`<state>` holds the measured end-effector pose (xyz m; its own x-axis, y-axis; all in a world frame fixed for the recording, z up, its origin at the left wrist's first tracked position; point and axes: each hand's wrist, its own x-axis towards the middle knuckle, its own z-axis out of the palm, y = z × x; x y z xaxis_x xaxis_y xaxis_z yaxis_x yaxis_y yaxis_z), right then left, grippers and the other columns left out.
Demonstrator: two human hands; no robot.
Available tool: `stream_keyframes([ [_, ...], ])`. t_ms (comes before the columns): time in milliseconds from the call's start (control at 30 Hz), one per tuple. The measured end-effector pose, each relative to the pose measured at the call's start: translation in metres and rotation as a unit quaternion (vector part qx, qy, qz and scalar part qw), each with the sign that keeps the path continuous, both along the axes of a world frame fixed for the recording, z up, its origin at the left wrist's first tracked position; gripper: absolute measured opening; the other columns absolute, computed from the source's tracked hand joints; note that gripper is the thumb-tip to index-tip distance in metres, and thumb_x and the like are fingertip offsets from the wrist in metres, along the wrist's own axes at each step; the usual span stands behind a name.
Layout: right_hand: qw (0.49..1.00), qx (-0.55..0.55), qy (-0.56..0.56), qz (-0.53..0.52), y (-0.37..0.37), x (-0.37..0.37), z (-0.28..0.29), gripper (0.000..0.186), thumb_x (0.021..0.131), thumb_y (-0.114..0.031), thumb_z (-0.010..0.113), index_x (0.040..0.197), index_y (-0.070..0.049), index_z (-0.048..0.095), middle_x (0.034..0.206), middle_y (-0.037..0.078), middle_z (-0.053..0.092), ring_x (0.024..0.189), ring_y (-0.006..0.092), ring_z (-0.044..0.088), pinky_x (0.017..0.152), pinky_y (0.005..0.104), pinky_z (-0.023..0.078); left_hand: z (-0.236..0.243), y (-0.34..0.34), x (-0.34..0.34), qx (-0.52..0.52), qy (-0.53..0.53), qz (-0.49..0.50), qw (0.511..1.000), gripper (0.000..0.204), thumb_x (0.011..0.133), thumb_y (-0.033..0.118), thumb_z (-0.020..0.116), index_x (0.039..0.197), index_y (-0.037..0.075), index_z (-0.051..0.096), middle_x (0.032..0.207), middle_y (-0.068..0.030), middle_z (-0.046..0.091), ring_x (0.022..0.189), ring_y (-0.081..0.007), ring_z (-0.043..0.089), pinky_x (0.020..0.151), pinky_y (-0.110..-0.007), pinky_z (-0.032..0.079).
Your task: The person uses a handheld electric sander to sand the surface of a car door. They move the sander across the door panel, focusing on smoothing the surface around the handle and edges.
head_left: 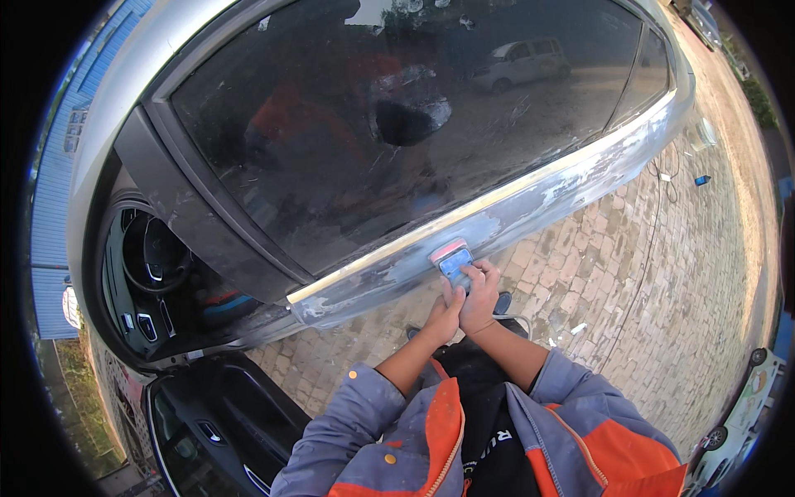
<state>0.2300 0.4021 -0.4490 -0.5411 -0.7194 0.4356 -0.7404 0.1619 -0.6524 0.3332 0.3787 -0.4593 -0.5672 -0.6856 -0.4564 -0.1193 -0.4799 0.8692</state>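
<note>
Bright daylight shows my left hand (448, 309) and right hand (479, 300) clearly. The dark window (331, 174) throws back reflections, while the cabin (178, 311) sinks into shadow. Toward my view's black rim, the blue wall (55, 224) bends.

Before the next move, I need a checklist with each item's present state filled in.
1. Left hand and right hand on the blue-and-grey boxy handheld tool: ok.
2. Pink-edged flat pad against the patchy grey-blue metal car door: ok, appears touching.
3. Long pale-yellow strip below the dark glass window unbroken: ok.
4. Black-lined front door shut: not ok, it stands open.
5. Tool switched on: cannot tell.
</note>
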Motion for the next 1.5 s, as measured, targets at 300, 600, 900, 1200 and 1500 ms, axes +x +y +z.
stream_keyframes([
  [300,0.998,0.023,-0.012,0.06,-0.005,0.112,0.005,0.052,0.08,-0.021,0.087,0.127,-0.015,0.065,0.125,0.015,0.061,0.107,0.0384,0.067,0.082,0.0464,0.058,-0.025,-0.002,0.125,-0.015,0.03,0.017,0.999,0.083,0.112,0.068,0.041,0.15,-0.004,0.055,0.141,-0.0151,0.066,0.131,-0.0252,0.06,0.112,-0.04,0.046],
  [600,0.981,0.074,0.046,0.173,-0.022,0.19,0.026,0.045,0.084,-0.023,0.082,0.127,-0.016,0.067,0.126,0.014,0.06,0.111,0.0362,0.065,0.089,0.0471,0.057,-0.032,0.008,0.208,0.103,0.057,0.126,0.985,0.095,0.111,0.074,0.029,0.163,-0.005,0.038,0.159,-0.0176,0.052,0.148,-0.0262,0.048,0.124,-0.038,0.037],
  [900,0.97,0.202,0.047,0.123,-0.03,0.17,0.059,0.039,0.092,-0.034,0.08,0.125,-0.016,0.069,0.133,0.015,0.057,0.115,0.037,0.065,0.081,0.0492,0.06,0.028,-0.025,0.178,0.046,0.001,0.011,0.999,0.096,0.111,0.074,0.022,0.168,-0.003,0.029,0.167,-0.021,0.043,0.155,-0.0268,0.042,0.126,-0.039,0.036],
  [1200,0.974,0.204,-0.001,0.096,-0.033,0.184,0.064,0.041,0.092,-0.034,0.079,0.125,-0.014,0.067,0.132,0.016,0.056,0.108,0.0407,0.067,0.08,0.0503,0.06,0.048,-0.034,0.185,0.025,-0.041,0.027,0.999,0.103,0.108,0.079,0.03,0.146,-0.013,0.057,0.14,-0.0286,0.067,0.132,-0.0331,0.063,0.11,-0.041,0.048],
  [1500,0.974,0.223,-0.047,-0.006,-0.042,0.176,0.077,0.051,0.091,-0.04,0.081,0.13,-0.015,0.062,0.134,0.016,0.054,0.116,0.039,0.066,0.083,0.0504,0.06,0.082,-0.07,0.175,0.043,-0.121,-0.096,0.987,0.104,0.106,0.081,0.033,0.147,-0.012,0.057,0.141,-0.0271,0.066,0.136,-0.0314,0.061,0.113,-0.04,0.046],
])
